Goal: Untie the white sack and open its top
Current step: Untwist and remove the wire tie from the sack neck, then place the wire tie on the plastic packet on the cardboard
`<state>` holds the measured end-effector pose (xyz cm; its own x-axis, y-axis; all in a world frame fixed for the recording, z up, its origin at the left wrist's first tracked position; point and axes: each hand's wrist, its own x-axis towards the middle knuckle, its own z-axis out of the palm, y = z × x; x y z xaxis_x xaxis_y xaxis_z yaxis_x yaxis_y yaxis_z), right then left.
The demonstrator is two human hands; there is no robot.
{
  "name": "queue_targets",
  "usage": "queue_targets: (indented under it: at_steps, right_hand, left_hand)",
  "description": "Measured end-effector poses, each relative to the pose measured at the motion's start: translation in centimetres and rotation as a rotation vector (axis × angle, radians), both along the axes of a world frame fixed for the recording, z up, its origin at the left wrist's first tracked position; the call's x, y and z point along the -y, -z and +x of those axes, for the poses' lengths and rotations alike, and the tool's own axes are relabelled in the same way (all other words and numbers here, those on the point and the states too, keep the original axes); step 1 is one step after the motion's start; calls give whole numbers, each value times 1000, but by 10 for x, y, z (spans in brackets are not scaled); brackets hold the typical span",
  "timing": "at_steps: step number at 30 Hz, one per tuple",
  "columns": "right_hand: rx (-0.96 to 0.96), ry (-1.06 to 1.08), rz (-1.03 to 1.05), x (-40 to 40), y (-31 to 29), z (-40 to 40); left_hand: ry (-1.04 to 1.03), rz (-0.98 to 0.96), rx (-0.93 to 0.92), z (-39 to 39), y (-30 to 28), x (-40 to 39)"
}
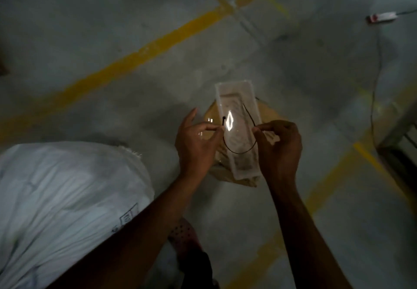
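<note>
Lying on the grey concrete floor (90, 29), which carries everything here and is crossed by yellow painted lines (126, 60), the white sack (63, 198) fills the lower left corner, bulging, with a frayed edge at its upper right and a small printed mark on its side; whether its top is tied can't be told from this angle. Right of the sack, near the floor's middle, sits a tan bundle (266, 117) wrapped in glossy film, and a clear plastic package (239, 128) lies tilted across it, glare spot on its face. Both forearms reach up from the bottom edge to that package, well apart from the sack. Left hand (196, 144): thumb and forefinger pinched on one end of a thin black tie (239, 152), other fingers loose, one pointing up. Right hand (279, 146): fingers curled, pinching the tie's other end. The tie droops in a loop between the two hands, over the package. A perforated shoe (182, 232) shows between the forearms, low. White power strip (382, 16) with a cord near the floor's upper right corner.
</note>
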<state>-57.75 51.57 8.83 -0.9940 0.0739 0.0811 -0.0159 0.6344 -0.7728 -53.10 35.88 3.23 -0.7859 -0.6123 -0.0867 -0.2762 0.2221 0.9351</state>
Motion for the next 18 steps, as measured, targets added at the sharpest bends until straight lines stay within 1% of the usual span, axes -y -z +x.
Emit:
queue_targets:
  at_steps: [3, 6, 9, 11, 13, 16, 18]
  right_hand:
    - [134, -16, 82, -27, 34, -14]
    - [198, -99, 136, -40, 58, -18]
    - [219, -174, 292, -46, 73, -20]
    - [221, -227, 377, -49, 79, -19]
    - [199, -248, 432, -51, 79, -19]
    - [152, -273, 546, -52, 80, -23]
    - [141, -285, 595, -51, 80, -28]
  left_hand:
    - [60, -30, 54, -13, 25, -29]
    - [132, -106, 119, -13, 42, -45]
    - [221, -275, 197, -16, 53, -46]
    - [285, -410, 205, -20, 53, -45]
    - [299, -504, 201, -26, 48, -46]
    - [268, -594, 248, -36, 42, -48]
    - [247, -606, 273, -45, 38, -51]
